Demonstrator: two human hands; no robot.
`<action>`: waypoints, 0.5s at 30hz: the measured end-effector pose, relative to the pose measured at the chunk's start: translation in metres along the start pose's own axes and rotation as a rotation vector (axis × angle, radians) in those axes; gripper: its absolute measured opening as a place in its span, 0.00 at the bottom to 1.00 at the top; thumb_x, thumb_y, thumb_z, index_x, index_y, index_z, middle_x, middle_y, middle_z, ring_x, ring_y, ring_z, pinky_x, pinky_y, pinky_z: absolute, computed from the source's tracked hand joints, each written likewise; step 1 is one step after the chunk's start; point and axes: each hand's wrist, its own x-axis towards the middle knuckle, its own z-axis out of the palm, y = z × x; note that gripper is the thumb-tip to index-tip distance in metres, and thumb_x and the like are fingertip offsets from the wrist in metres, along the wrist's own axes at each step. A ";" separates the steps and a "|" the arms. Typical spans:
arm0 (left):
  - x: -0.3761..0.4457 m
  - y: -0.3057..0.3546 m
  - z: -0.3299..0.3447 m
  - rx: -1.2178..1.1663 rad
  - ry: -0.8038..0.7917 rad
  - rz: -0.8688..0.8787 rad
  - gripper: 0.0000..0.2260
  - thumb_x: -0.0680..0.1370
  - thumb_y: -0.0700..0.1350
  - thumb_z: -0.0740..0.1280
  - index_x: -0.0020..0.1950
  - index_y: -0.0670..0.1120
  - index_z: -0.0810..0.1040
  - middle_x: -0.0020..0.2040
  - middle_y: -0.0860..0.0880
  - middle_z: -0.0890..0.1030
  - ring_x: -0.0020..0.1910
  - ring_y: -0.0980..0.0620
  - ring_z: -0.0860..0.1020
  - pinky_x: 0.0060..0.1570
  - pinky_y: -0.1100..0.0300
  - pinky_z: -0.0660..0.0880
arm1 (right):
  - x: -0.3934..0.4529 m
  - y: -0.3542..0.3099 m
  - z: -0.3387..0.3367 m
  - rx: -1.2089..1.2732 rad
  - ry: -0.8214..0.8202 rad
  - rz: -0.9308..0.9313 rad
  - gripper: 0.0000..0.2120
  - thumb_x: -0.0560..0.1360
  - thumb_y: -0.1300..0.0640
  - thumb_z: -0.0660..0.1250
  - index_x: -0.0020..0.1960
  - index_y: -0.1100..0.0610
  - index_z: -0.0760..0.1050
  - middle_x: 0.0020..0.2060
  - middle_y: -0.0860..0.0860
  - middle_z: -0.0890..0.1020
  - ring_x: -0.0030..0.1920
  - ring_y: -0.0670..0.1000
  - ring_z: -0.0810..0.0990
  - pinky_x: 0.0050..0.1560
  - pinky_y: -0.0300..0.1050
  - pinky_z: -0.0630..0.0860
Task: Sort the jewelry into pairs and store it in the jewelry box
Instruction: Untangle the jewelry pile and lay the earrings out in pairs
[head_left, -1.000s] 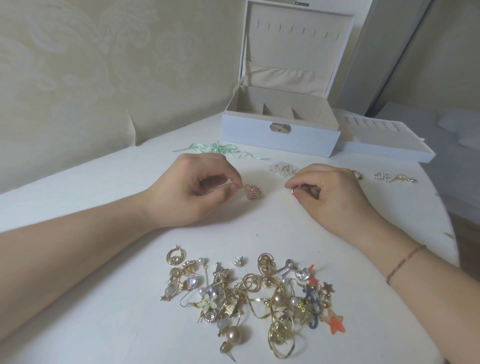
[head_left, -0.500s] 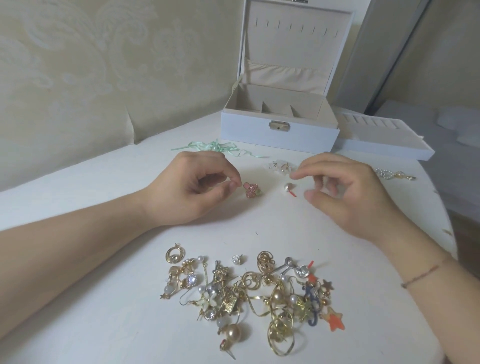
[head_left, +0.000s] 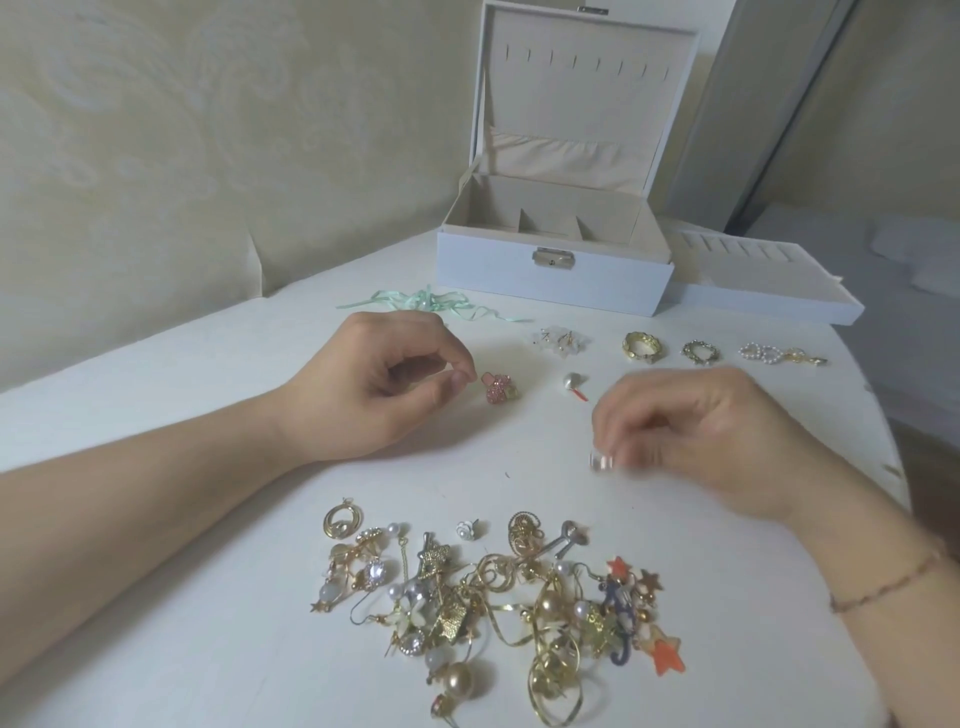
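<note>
The white jewelry box (head_left: 550, 283) stands open at the back of the table, its lid upright. A tangled pile of jewelry (head_left: 493, 597) lies near the front edge. A pair of pink earrings (head_left: 498, 387) lies mid-table. My left hand (head_left: 384, 389) rests just left of it, thumb and forefinger curled together, nothing visible between them. A pearl earring with a red piece (head_left: 574, 385) lies alone to the right. My right hand (head_left: 701, 431) hovers right of it, blurred, fingers loosely curled downward over the table.
Behind the hands lie pale flower earrings (head_left: 561, 340), two gold rings (head_left: 643, 347) (head_left: 700, 352) and a pearl piece (head_left: 774, 354). The box's removed tray (head_left: 753, 293) sits right of the box. A green ribbon (head_left: 426, 304) lies in front of the box. The table's edge curves at the right.
My right hand set down the pearl earring with the red piece, then drew back toward me and the pile. That uncovered the gold rings. My left hand stayed in place.
</note>
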 end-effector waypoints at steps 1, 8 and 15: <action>0.000 0.000 0.000 0.001 -0.002 0.004 0.05 0.76 0.34 0.68 0.45 0.41 0.83 0.39 0.63 0.76 0.37 0.66 0.74 0.39 0.77 0.65 | 0.004 0.003 -0.003 0.047 0.160 0.021 0.05 0.68 0.55 0.74 0.34 0.52 0.81 0.35 0.51 0.84 0.35 0.52 0.79 0.33 0.41 0.72; 0.000 0.000 0.000 0.008 -0.013 0.022 0.05 0.74 0.33 0.68 0.44 0.40 0.83 0.39 0.64 0.75 0.37 0.67 0.74 0.39 0.78 0.64 | 0.027 0.024 -0.002 -0.793 0.429 0.067 0.04 0.73 0.58 0.71 0.40 0.54 0.80 0.34 0.50 0.81 0.35 0.54 0.79 0.41 0.50 0.77; 0.000 0.000 -0.001 0.026 -0.029 0.024 0.05 0.75 0.33 0.68 0.45 0.39 0.83 0.39 0.63 0.75 0.37 0.67 0.74 0.39 0.77 0.64 | 0.021 0.025 0.009 -0.969 0.313 -0.068 0.03 0.72 0.60 0.73 0.42 0.54 0.80 0.41 0.46 0.82 0.43 0.49 0.78 0.43 0.50 0.78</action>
